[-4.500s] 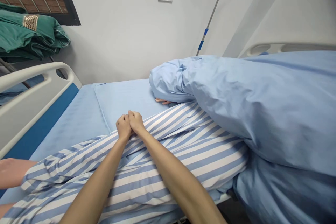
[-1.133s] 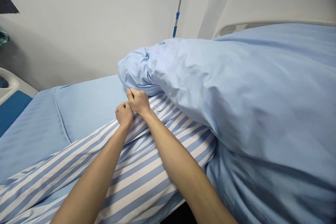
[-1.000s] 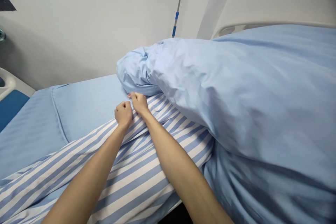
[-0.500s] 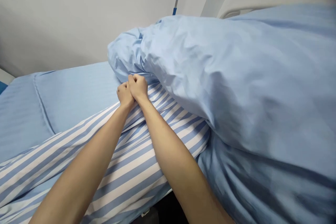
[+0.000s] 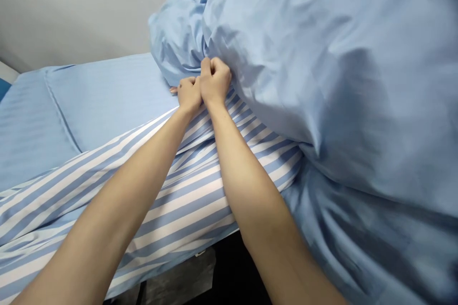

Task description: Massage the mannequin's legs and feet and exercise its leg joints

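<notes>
My left hand (image 5: 189,95) is curled closed at the far side of the striped trousers (image 5: 186,200), beside the bunched edge of the blue quilt (image 5: 272,47). Close against it on the right, my right hand (image 5: 216,82) is bent into a fist at the quilt's lower fold. The fingertips of both hands are hidden, so what they grip, fabric of the trousers or of the quilt, cannot be made out. A small skin-coloured tip shows just left of my left hand. The trousers, blue and white, cover the legs of a person lying on the bed.
A light blue sheet (image 5: 114,100) with a raised seam covers the bed to the left. Behind the bed rises a pale wall (image 5: 89,5). The quilt piles high on the right. Below the near bed edge is a dark gap (image 5: 232,271).
The view has tilted down, and the pole with blue fittings has left it. Both hands now sit higher and further right in view, with the right hand closer against the quilt fold.
</notes>
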The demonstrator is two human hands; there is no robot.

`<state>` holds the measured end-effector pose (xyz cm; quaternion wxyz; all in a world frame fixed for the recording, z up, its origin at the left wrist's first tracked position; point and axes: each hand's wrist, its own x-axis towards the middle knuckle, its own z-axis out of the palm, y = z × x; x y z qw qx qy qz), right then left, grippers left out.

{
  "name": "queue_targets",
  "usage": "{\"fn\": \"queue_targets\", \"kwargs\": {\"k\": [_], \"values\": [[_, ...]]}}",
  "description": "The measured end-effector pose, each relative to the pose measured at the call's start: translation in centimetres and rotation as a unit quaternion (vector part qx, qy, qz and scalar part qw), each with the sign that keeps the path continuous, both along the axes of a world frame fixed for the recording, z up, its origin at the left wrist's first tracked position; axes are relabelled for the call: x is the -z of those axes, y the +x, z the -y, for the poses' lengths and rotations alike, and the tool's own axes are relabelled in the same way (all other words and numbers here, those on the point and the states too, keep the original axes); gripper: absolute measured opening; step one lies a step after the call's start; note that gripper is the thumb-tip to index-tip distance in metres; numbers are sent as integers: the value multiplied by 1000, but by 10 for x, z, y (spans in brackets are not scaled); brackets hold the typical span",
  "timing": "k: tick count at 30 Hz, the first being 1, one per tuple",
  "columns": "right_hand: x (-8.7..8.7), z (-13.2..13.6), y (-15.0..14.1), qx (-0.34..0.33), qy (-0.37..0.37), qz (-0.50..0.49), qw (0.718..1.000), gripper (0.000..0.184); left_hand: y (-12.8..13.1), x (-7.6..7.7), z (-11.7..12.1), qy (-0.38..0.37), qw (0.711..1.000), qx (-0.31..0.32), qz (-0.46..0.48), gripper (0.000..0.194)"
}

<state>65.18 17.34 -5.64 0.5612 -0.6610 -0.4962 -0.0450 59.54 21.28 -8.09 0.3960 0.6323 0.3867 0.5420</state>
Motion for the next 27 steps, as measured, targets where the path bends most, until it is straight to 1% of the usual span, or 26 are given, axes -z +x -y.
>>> {"fn": "queue_targets", "kwargs": {"k": [2,4,6,8,10,12,13,15,17,19,21,23,25,27], "values": [[-4,6,3,33,-18,36,999,52,1,5,0,-1,1000,24,-8,30],[0,8,6,57,-70,42,995,53,-1,3,1,-5,999,50,-19,29],[9,8,8,61,-125,36,990,52,-8,-4,7,-11,997,60,-36,29],[18,5,8,62,-150,36,986,49,-29,-15,19,-12,996,58,-64,31],[22,4,7,73,-157,36,984,47,-67,-26,38,-16,993,52,-102,33],[21,5,4,89,-166,38,981,46,-122,-35,62,-34,990,35,-136,34],[19,6,2,93,-174,43,979,45,-154,-39,76,-41,987,15,-152,34],[15,11,-2,95,-192,57,975,43,-222,-46,104,-62,984,-43,-159,36],[10,17,-6,88,-215,75,970,40,-288,-49,129,-89,978,-102,-159,38],[6,22,-10,77,-240,93,963,37,-343,-50,148,-111,966,-152,-176,39],[0,27,-15,64,-272,108,954,34,-386,-48,156,-127,955,-195,-185,40],[-6,32,-21,54,-304,126,943,30,-416,-46,152,-131,947,-232,-181,39],[-14,38,-29,50,-321,146,935,27,-436,-44,140,-121,943,-264,-162,37],[-22,45,-44,40,-314,172,933,22,-448,-39,126,-109,940,-283,-156,35]]}}
